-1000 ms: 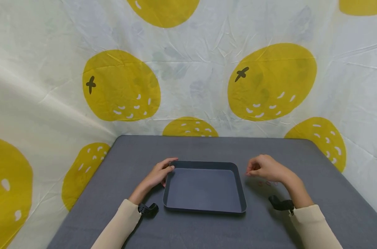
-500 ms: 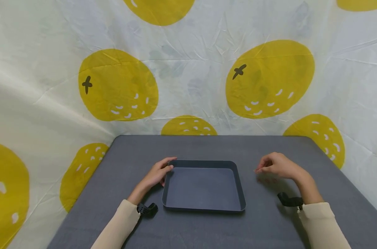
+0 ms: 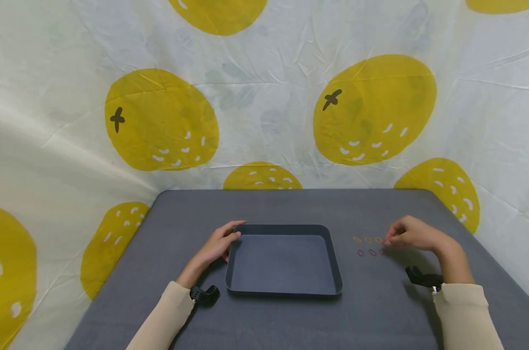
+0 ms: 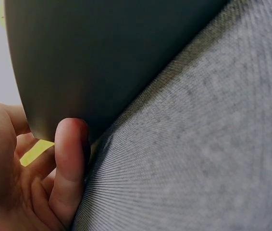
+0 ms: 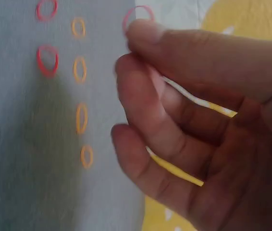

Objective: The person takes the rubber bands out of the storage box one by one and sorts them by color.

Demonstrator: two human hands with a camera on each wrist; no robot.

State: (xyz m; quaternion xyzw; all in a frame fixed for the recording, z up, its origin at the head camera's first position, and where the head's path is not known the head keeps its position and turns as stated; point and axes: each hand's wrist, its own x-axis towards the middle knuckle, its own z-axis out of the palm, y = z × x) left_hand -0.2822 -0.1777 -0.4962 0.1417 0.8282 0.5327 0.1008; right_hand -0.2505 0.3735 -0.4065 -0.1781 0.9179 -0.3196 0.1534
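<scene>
My left hand (image 3: 216, 245) grips the left wall of a dark grey rectangular tray (image 3: 286, 265) near its far corner. In the left wrist view, fingers lie along the tray's outer side. My right hand (image 3: 415, 234) is to the right of the tray, pinching a thin red rubber band (image 5: 139, 6) between thumb and a fingertip. Beneath and left of that hand lie rubber bands in two rows: orange rubber bands (image 5: 75, 70) and red rubber bands (image 5: 39, 60). In the head view, the hand partly covers the right end of the rows.
A grey cloth covers the table (image 3: 286, 321). Behind and on both sides hangs a white curtain (image 3: 264, 121) with big yellow fruit prints. Both wrists carry a black camera mount (image 3: 205, 295).
My right hand has moved rightward, away from the tray, with the red rubber band, uncovering more of the bands on the table. The left hand keeps its hold on the tray.
</scene>
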